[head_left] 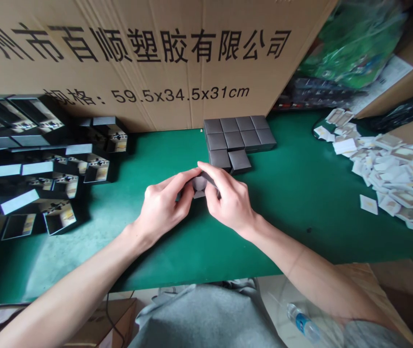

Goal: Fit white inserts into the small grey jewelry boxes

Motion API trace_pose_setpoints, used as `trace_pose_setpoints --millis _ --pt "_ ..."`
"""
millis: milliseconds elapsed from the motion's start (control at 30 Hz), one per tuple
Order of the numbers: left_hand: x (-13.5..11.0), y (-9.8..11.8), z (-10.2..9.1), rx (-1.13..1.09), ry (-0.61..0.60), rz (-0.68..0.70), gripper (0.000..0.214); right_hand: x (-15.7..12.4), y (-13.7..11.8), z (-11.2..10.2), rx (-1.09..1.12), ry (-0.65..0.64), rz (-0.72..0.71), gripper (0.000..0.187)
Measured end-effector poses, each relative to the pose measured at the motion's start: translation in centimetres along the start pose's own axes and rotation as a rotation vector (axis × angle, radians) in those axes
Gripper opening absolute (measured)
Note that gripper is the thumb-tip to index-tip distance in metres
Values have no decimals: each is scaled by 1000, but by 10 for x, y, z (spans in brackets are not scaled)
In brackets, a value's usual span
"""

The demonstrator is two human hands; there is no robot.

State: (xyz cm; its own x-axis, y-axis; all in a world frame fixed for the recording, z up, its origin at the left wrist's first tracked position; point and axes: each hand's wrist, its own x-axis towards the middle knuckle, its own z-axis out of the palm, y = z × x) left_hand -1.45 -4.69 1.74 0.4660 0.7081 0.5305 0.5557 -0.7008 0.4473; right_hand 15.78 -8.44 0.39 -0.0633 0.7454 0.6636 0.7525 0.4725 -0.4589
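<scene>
small dark box (pixel 199 183) is being pinched in the curled fingers of left hand (pixel 163 200) and right hand (pixel 230 200), probably for steadiness, near snugly grouped closed boxes (pixel 234 140).

Dark grey boxes (pixel 232 140), green tabletop (pixel 289 193), white pieces (pixel 384 166), brown carton (pixel 163 116) with black lettering (pixel 143 46), grey clothing (pixel 206 316)

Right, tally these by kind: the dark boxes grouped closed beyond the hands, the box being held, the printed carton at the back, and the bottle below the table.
Closed dark boxes: 10
Held box: 1
Printed carton: 1
Bottle: 1
Total: 13
</scene>
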Motion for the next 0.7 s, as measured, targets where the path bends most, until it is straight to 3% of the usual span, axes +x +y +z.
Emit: trace_pose_setpoints --millis 300,433,533,700 --pt "-1 1 0 15 39 42 30 1 -3 -1 26 64 -18 31" --pt "-1 1 0 45 57 55 28 2 -6 -2 28 31 45 31" --pt "-1 0 1 52 43 36 27 3 -6 -3 30 -11 92 31" --pt "1 0 4 -15 4 14 32 1 -4 -1 34 25 79 31"
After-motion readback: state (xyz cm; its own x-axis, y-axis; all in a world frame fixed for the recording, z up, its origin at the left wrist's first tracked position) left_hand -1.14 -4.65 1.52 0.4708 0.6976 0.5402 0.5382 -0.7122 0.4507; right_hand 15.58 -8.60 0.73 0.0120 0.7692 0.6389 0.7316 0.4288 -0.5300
